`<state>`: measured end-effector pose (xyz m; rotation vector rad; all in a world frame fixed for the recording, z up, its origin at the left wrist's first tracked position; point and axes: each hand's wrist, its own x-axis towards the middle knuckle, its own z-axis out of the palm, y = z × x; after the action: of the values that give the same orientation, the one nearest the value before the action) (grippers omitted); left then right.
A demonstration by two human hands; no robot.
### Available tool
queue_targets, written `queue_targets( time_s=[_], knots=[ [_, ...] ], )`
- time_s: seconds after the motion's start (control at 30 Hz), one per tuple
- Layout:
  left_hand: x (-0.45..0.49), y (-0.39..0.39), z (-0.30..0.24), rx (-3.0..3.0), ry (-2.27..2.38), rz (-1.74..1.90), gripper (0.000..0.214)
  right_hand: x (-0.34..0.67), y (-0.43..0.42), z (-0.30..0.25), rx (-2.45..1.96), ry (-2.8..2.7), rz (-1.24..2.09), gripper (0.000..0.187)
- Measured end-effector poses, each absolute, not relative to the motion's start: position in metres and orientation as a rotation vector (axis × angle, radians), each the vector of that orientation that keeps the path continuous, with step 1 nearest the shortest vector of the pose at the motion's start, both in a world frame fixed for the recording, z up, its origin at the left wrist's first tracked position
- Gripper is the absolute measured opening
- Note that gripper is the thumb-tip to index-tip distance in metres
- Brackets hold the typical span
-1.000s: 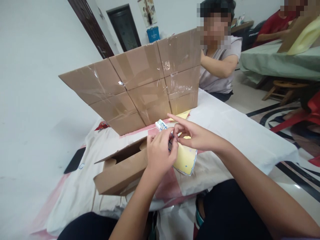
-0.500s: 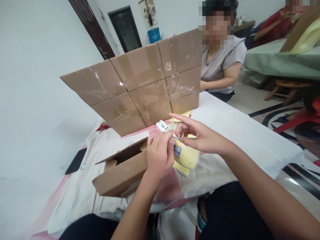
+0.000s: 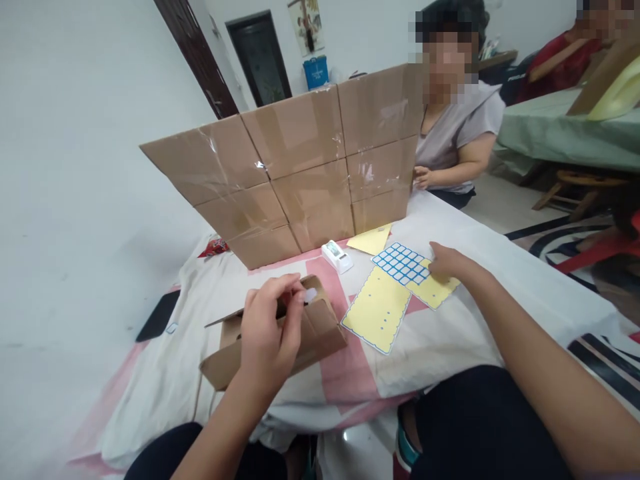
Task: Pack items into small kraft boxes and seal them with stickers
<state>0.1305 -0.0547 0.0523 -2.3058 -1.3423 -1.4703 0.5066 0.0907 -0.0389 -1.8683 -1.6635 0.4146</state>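
My left hand [image 3: 270, 327] hovers over a small open cardboard box [image 3: 320, 330], its fingers pinched on a small white piece [image 3: 311, 294] at the box's opening. My right hand [image 3: 447, 264] rests flat on a yellow sticker sheet [image 3: 434, 290] with a grid of blue-edged white labels [image 3: 401, 263]. A second yellow sheet [image 3: 377, 310] with a few blue dots lies beside it on the white cloth. A small white device [image 3: 337, 255] sits just beyond the sheets.
A wall of taped cardboard panels [image 3: 300, 167] stands across the table [image 3: 500, 267]. Behind it sits another person [image 3: 457, 127], a hand at the table edge. A dark phone [image 3: 159, 315] lies at the left. A green-covered table [image 3: 565, 130] and wooden stool [image 3: 575, 183] stand at right.
My hands have come apart. The right hand laid the yellow sheet down flat and now presses it. The left hand carried a small white piece over to the box.
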Motion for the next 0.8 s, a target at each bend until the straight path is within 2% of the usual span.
queue_targets(
  time_s=[0.1, 0.2, 0.27, 0.3, 0.33, 0.47, 0.6, 0.7, 0.8],
  knots=[
    [0.121, -0.053, 0.058, -2.286, -1.462, -1.477, 0.028, 0.463, 0.064, -0.003, -1.685, -1.83, 0.388, 0.049],
    [0.121, -0.055, 0.06, -2.363, -1.443, -1.431, 0.029, 0.389, 0.018, 0.04, -1.006, -2.091, 0.61, 0.044],
    [0.122, -0.059, 0.061, -2.397, -1.411, -1.399, 0.03, 0.343, -0.009, 0.059, -0.782, -2.072, 0.638, 0.032],
    [0.121, -0.061, 0.061, -2.408, -1.402, -1.393, 0.03, 0.325, -0.019, 0.064, -0.736, -2.023, 0.628, 0.015],
    [0.12, -0.062, 0.062, -2.414, -1.405, -1.402, 0.03, 0.312, -0.025, 0.068, -0.714, -1.988, 0.625, 0.007],
    [0.101, -0.056, 0.069, -2.333, -1.588, -1.419, 0.028, 0.292, -0.025, 0.066, -0.775, -1.804, 0.682, 0.014],
    [0.076, -0.036, 0.067, -2.281, -1.823, -0.97, 0.034, 0.283, -0.011, 0.047, -0.899, -1.415, 0.683, 0.015],
    [0.069, -0.027, 0.058, -2.357, -1.837, -0.726, 0.023, 0.272, -0.006, 0.028, -0.807, -1.39, 0.605, 0.01],
    [0.07, -0.029, 0.051, -2.354, -1.691, -0.735, 0.012, 0.267, -0.009, 0.015, -0.669, -1.483, 0.555, 0.008]
  ],
)
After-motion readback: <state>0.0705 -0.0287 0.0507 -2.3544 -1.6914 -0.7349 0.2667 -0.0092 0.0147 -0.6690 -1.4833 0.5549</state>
